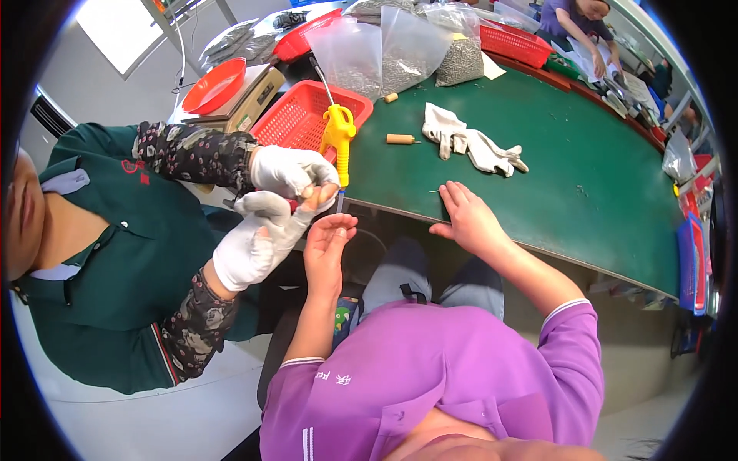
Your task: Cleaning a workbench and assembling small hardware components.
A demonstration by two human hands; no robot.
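Observation:
My left hand (pixel 327 250) is raised off the table's near edge, palm up, its fingers loosely bent with nothing visible in them. On the edge of the green table (pixel 584 223) my right hand (pixel 470 220) rests flat, fingers stretched out. Beside its fingertips lies a thin needle-like piece (pixel 433 191). Close to my left hand are a co-worker's two hands in white gloves (pixel 254 238) with bare fingertips, pressed together around something small, partly red and mostly hidden. A yellow air blow gun (pixel 337 137) stands nozzle up just beyond my left hand.
A wooden-handled awl (pixel 400 140), a small cork-like piece (pixel 391 97) and white gloves (pixel 469 142) lie on the table. Behind are a red basket (pixel 288 115), bags of small grey parts (pixel 461 63) and a red tray (pixel 515 44). Another person (pixel 576 23) works far right.

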